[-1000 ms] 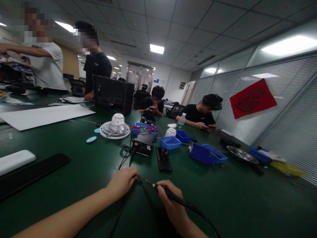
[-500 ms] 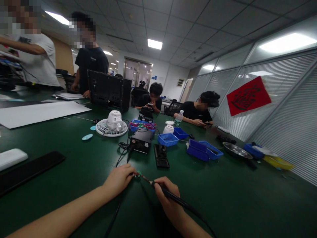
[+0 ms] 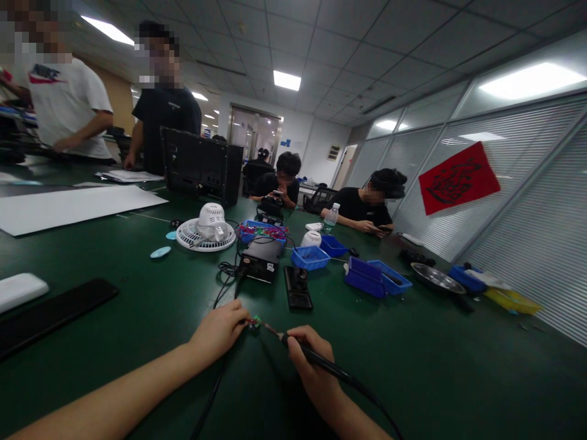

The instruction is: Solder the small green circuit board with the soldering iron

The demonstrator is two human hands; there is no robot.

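Observation:
My left hand (image 3: pixel 221 329) is closed, its fingertips pinching the reddish wires beside a small green circuit board (image 3: pixel 257 321) just above the green table. In my right hand (image 3: pixel 316 366) is a soldering iron (image 3: pixel 339 373), gripped like a pen around its black handle. Its thin tip points left at the board and ends close to its right edge; I cannot tell whether they touch. Beyond my hands stand a black soldering station (image 3: pixel 259 261) and a dark iron stand (image 3: pixel 298 288). What my left fingertips cover is hidden.
A white fan (image 3: pixel 206 235), a blue tray of red-wired parts (image 3: pixel 250 232) and several blue bins (image 3: pixel 310 258) stand farther back. A metal bowl (image 3: pixel 438 278) lies right. A black cable (image 3: pixel 211 397) runs below my left wrist. Several people are around the table.
The soldering iron's tip has drawn back slightly to the right from the circuit board. My left hand keeps its pinch. At far left, a person in white has lowered an arm.

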